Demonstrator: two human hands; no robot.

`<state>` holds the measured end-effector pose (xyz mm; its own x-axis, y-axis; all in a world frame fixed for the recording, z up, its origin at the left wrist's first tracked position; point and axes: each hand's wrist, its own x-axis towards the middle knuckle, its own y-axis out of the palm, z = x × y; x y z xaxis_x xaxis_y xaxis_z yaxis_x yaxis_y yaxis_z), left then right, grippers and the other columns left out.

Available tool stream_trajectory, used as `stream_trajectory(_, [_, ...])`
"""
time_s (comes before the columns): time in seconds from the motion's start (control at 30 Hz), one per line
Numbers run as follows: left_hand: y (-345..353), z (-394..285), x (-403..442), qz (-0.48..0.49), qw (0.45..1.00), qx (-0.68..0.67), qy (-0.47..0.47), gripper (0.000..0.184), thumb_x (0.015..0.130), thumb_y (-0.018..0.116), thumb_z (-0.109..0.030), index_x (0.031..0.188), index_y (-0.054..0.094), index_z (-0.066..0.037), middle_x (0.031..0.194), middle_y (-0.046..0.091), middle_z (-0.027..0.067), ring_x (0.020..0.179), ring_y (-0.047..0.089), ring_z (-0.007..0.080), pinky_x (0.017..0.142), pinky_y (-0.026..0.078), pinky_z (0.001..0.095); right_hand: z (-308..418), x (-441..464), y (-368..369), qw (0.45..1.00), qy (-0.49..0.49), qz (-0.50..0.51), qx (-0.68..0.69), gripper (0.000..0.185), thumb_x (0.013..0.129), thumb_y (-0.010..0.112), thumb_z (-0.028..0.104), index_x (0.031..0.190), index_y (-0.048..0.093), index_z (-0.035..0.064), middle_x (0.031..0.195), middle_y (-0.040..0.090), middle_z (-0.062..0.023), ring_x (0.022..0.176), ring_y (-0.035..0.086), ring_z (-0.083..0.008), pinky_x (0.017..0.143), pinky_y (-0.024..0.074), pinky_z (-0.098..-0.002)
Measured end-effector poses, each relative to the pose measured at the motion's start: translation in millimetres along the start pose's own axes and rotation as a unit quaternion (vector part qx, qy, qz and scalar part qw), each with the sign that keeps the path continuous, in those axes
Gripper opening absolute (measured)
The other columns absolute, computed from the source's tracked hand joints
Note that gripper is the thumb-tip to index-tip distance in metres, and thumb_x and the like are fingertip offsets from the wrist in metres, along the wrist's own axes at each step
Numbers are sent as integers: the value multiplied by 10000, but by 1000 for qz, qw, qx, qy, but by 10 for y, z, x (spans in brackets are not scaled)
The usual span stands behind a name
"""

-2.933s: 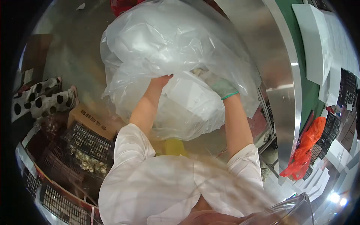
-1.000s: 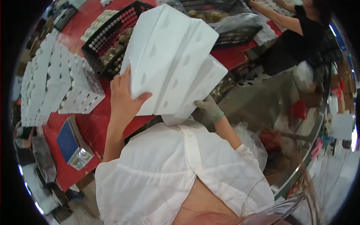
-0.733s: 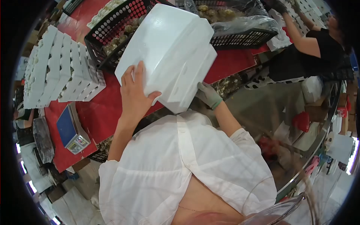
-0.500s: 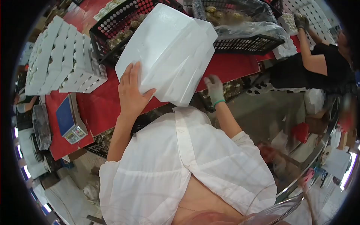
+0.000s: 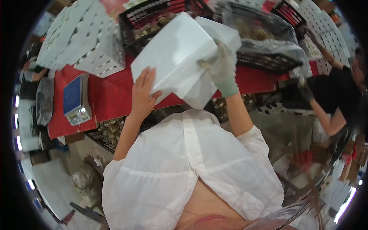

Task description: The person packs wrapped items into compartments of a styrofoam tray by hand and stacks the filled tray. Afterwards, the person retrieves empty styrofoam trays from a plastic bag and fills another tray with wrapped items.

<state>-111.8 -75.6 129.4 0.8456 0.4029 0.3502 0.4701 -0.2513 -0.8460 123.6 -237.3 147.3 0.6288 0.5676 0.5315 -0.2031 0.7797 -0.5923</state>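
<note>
At the far left, a stack of white foam trays (image 5: 82,40) is standing on the red counter (image 5: 111,96), and a blue-topped scale (image 5: 73,94) is sitting in front of it, close to the counter's near edge. Between the scale and the bare left hand (image 5: 143,96), a strip of red surface is lying open. Below that edge, a low black crate (image 5: 105,140) is holding clear-wrapped goods. The left hand is resting on the lower left of the white foam pieces (image 5: 174,51), its fingers spreading open over the foam and its thumb lying near the lower edge. The foam pieces are tilting and overlapping, their lower corner hanging just above the wearer's shirt (image 5: 191,149). Behind them, a black crate (image 5: 155,21) is standing near, leaving little room. The gloved right hand (image 5: 222,69) is touching the foam's right part, thumb and fingers lying apart; whether they are closing on an edge, one cannot tell. Farther right, a black crate with a plastic liner (image 5: 264,57) is standing along the counter, red surface showing in front of it. Past the counter's edge, open floor (image 5: 281,128) is stretching toward a co-worker (image 5: 337,94) in black.
</note>
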Motion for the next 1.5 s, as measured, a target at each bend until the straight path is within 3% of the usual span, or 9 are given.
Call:
stream_trajectory(0.13, [-139, 279, -370, -20, 996, -89, -14, 632, 772, 657, -14, 1370, 466, -93, 1370, 456, 151, 1230, 457, 355, 953, 418, 427, 406, -113, 103, 994, -77, 17, 74, 699, 675, 804, 116, 1302, 505, 37, 1203, 570, -176, 1138, 517, -341, 974, 428, -418])
stream_trajectory(0.2, [-132, 468, -568, -11, 997, -77, 1, 621, 762, 661, 8, 1348, 476, -84, 1360, 457, 157, 1215, 464, 363, 954, 424, 426, 485, -366, 471, 932, -18, 209, 294, 691, 669, 780, 33, 1305, 508, 45, 1227, 568, -164, 1166, 514, -320, 1003, 426, -411])
stream_trajectory(0.3, [-196, 426, -647, -45, 993, -105, 18, 669, 720, 722, -5, 1333, 463, -81, 1354, 450, 165, 1205, 463, 383, 980, 424, 431, 1053, -522, 1043, 964, -217, 140, -65, 728, 697, 764, 71, 1354, 449, 61, 1415, 417, -147, 1272, 420, -384, 1045, 386, -461])
stream_trajectory(0.73, [-208, 1560, -1059, -72, 992, -10, -106, 786, 678, 803, -151, 1378, 448, -111, 1310, 447, 181, 1147, 461, 412, 925, 432, 482, 1383, -773, 2156, 971, 63, 184, 141, 896, 705, 774, 259, 1423, 305, -4, 1422, 356, -220, 1313, 392, -340, 1093, 330, -392])
stream_trajectory(0.83, [-235, 1979, -1257, 3, 994, 10, -106, 702, 674, 800, -142, 1315, 515, -125, 1234, 483, 164, 1096, 485, 371, 874, 444, 464, 1221, -1013, 2304, 831, 259, 410, 271, 888, 765, 734, 233, 1455, 246, -40, 1437, 381, -214, 1353, 358, -292, 1112, 297, -368])
stream_trajectory(1.13, [-203, 2451, -1342, 59, 993, 74, -71, 705, 632, 817, -213, 1267, 526, -119, 1195, 532, 111, 1087, 516, 288, 842, 430, 448, 1435, -1212, 2729, 897, 82, 431, -59, 836, 763, 734, 237, 1453, 290, 78, 1455, 351, -197, 1195, 510, -383, 979, 451, -435])
stream_trajectory(1.33, [-230, 2743, -1174, 94, 989, 116, 2, 598, 696, 773, -209, 1238, 546, -96, 1163, 551, 109, 1067, 526, 284, 825, 439, 413, 1178, -1326, 2923, 890, 219, 361, 171, 660, 790, 744, 196, 1343, 429, 21, 1191, 598, -144, 1023, 607, -257, 881, 489, -364])
stream_trajectory(1.4, [-203, 2763, -1173, 92, 989, 119, 12, 580, 714, 761, -214, 1236, 545, -86, 1161, 547, 111, 1067, 527, 286, 822, 441, 410, 1163, -1309, 2951, 783, 383, 350, 344, 437, 835, 708, 156, 1208, 564, -21, 1045, 648, -86, 847, 598, -143, 838, 476, -282])
stream_trajectory(1.5, [-149, 2722, -1176, 81, 990, 117, 11, 582, 714, 762, -210, 1236, 539, -80, 1176, 535, 112, 1087, 517, 290, 842, 436, 423, 1124, -1248, 2995, 788, 368, 355, 343, 398, 835, 697, 134, 1186, 585, -17, 982, 653, -77, 827, 584, -124, 838, 465, -258])
